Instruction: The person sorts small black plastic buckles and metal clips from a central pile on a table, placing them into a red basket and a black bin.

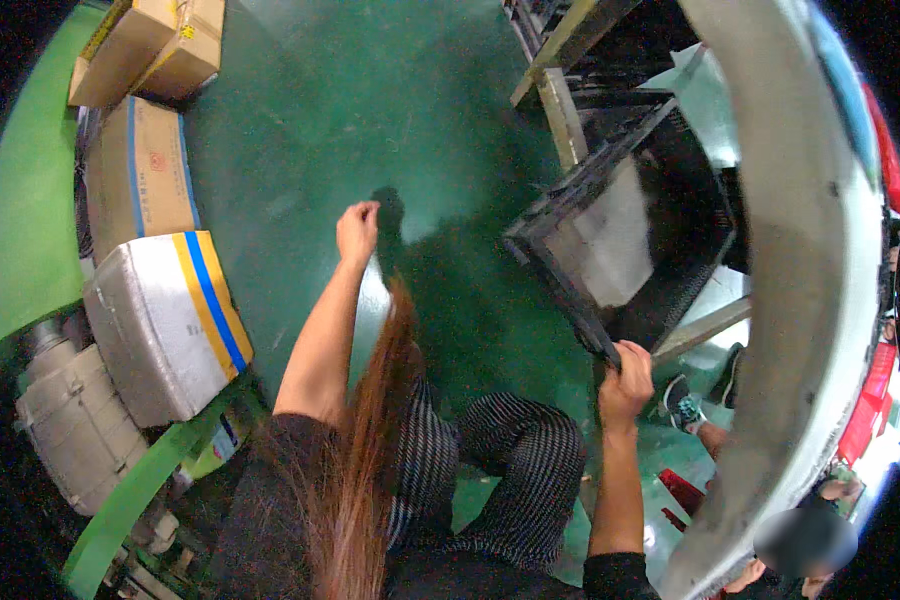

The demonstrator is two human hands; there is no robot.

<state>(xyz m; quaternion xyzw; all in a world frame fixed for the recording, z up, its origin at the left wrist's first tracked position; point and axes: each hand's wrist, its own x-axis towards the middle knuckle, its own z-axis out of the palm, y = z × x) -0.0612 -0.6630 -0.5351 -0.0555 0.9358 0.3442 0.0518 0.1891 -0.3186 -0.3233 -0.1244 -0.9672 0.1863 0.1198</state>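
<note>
Right fingers [634, 358] on black crate [568, 298]; near corner

Cardboard boxes [157, 165] and a white box [165, 320] striped yellow and blue line the left side of a green floor [300, 110], beside a greyish machine [82, 430]; at right, a co-worker's dark sneaker [681, 405] shows near a long, pale tabletop [802, 250].

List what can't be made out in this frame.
All in the head view:
- Left hand: whether it holds anything; curled fingers hide it.
- Right hand: fingertip placement on the black crate; hidden by the hand and rim.
- Crate underside: hidden by the crate itself.
- Upper cardboard box: top cut off by the picture edge.
- Co-worker's leg above the shoe: upper part hidden by the pale worktop.
</note>
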